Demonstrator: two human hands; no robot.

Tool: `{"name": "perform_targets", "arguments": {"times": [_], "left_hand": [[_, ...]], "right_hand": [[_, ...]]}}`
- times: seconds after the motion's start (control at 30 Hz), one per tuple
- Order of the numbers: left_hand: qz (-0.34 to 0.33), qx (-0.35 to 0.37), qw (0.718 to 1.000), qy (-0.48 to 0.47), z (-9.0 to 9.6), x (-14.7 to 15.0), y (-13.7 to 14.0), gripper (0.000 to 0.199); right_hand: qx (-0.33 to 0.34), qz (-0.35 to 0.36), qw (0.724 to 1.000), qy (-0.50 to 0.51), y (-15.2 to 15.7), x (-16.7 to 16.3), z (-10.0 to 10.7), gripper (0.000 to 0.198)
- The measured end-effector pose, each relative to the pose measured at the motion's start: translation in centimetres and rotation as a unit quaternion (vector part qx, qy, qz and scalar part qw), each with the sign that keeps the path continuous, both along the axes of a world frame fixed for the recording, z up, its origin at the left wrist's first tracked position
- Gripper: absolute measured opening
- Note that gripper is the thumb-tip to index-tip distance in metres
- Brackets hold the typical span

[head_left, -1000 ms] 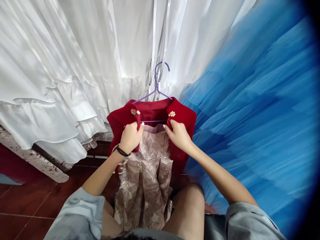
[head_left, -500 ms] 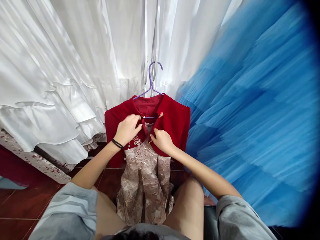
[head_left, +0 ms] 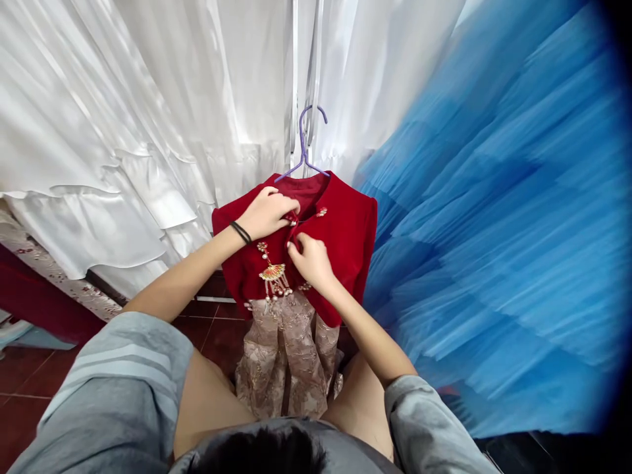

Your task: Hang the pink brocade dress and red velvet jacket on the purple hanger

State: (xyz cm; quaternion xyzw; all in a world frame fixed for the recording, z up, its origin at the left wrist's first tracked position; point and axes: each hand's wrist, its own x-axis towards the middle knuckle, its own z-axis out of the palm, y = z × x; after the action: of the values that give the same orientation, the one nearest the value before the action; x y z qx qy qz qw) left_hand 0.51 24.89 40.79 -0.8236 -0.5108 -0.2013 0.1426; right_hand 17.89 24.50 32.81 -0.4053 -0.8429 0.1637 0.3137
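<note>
**Red jacket front drawn closed over the dress; both hands at the neck fastening**

At the left of the frame hang white dresses [head_left: 123, 131], their ruffled hems above the red tile floor [head_left: 29, 388]. At centre, a purple hanger [head_left: 303, 148] carries a red jacket [head_left: 350, 230] worn over a beige brocade dress [head_left: 289, 355].

The left hand [head_left: 269, 214], with a black band at the wrist, rests at the jacket's collar, its fingers curled and pinching the left front edge beside the top button [head_left: 321, 212]. The right hand [head_left: 309, 257] sits just below, fingertips pressed together on the overlap of the two fronts.

Change noted: a second ago the jacket stood open and each hand held one front edge apart, exposing the dress bodice. The fronts now meet; the bodice is covered and a gold fan ornament [head_left: 273, 273] shows on the left front. Judgement: closing is well advanced, though whether any fastening is engaged cannot be told.

At the right hangs a blue tulle skirt [head_left: 494, 217].
</note>
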Motion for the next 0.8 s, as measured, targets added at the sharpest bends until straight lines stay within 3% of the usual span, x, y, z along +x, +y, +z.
{"name": "perform_targets", "arguments": {"times": [0.03, 0.1, 0.2, 0.3, 0.4, 0.5, 0.57, 0.67, 0.8], "left_hand": [[0.016, -0.006, 1.0, 0.019, -0.7, -0.1, 0.5, 0.011], [0.034, -0.014, 0.999, 0.032, -1.7, -0.7, 1.1, 0.008], [0.0, -0.051, 0.999, -0.005, -1.6, -2.0, 1.2, 0.01], [-0.062, -0.101, 0.992, -0.052, -0.5, -2.9, 0.6, 0.012], [-0.104, -0.12, 0.983, -0.094, 0.2, -3.4, 0.1, 0.013], [-0.121, -0.127, 0.975, -0.134, 0.3, -3.7, 0.0, 0.012], [-0.112, -0.143, 0.968, -0.175, 0.3, -4.0, 0.0, 0.013], [-0.078, -0.169, 0.951, -0.246, 0.2, -4.5, 0.2, 0.018], [-0.06, -0.155, 0.959, -0.231, 0.0, -4.2, 0.8, 0.028]], "right_hand": [[-0.028, -0.007, 0.999, -0.033, 0.3, -0.8, -1.9, 0.018], [-0.048, -0.024, 0.998, -0.032, 0.2, -1.6, -6.1, 0.038], [-0.045, -0.02, 0.995, 0.086, -0.2, -2.1, -11.9, 0.055], [-0.097, -0.023, 0.977, 0.19, 0.6, -3.2, -15.8, 0.069], [-0.131, 0.016, 0.958, 0.253, 1.8, -5.0, -17.6, 0.075], [-0.166, 0.087, 0.936, 0.297, 1.5, -5.6, -17.7, 0.048], [-0.215, 0.113, 0.916, 0.32, 0.4, -4.4, -17.4, 0.025], [-0.282, 0.15, 0.886, 0.336, -1.2, -0.8, -17.5, 0.024], [-0.311, 0.054, 0.877, 0.362, -0.9, 2.1, -19.4, 0.028]]}}
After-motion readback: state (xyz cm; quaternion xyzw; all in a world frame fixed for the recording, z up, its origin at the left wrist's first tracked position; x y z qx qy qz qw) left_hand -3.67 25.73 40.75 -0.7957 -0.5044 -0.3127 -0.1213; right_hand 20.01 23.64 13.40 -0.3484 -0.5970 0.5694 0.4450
